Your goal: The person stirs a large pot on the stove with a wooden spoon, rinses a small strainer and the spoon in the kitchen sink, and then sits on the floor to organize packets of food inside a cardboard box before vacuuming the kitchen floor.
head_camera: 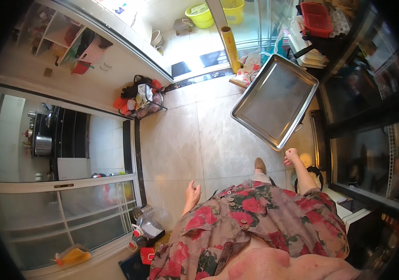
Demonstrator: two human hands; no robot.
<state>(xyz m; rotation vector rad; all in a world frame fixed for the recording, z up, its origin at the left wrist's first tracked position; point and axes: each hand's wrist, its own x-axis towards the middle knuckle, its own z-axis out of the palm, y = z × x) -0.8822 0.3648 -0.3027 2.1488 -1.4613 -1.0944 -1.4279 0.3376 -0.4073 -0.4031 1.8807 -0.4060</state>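
My left hand [193,194] hangs over the tiled floor [171,147], with nothing in it and its thumb and fingers apart. On the other side, my right hand [291,156] is loosely curled, and I see nothing in it. Just beyond it is the near corner of a large rectangular stainless-steel tray [274,103] with a raised rim. A small gap shows between hand and tray. Whatever supports the tray is mostly hidden beneath it. One brown shoe [260,164] shows below the hem of the floral garment [245,210].
At left, a sliding glass door [62,217] borders a kitchen. A wire rack [150,101] of bags stands by the wall; plastic bottles [147,227] stand at lower left. Yellow-green basins [200,15] lie past the far doorway. Dark glass-fronted cabinets [371,154] line the right.
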